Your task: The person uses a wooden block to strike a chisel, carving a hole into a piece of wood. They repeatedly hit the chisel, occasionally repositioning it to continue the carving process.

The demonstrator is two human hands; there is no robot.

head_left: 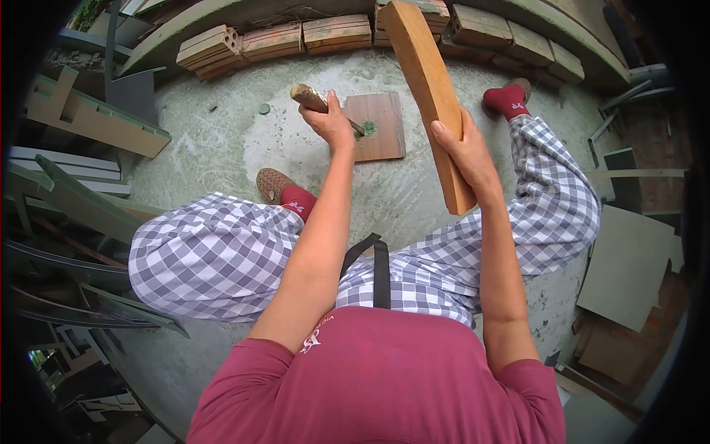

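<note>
A thick wooden handle (307,97) is gripped in my left hand (330,124), and a thin dark shaft or blade (356,127) extends from below the hand toward the board. That brown square board (381,146) lies flat on the concrete floor, with a small heap of green bits (368,128) on it, close to the shaft's end. My right hand (470,152) is wrapped round the lower part of a long, thick wooden block (425,81), which is held up to the right of the board.
Bricks (336,35) line the low curved wall ahead. Cut panels (96,111) lean at the left, and more sheets (629,266) lie at the right. My feet in brown shoes (274,185) flank the board. A small green disc (264,109) lies on the floor (214,144).
</note>
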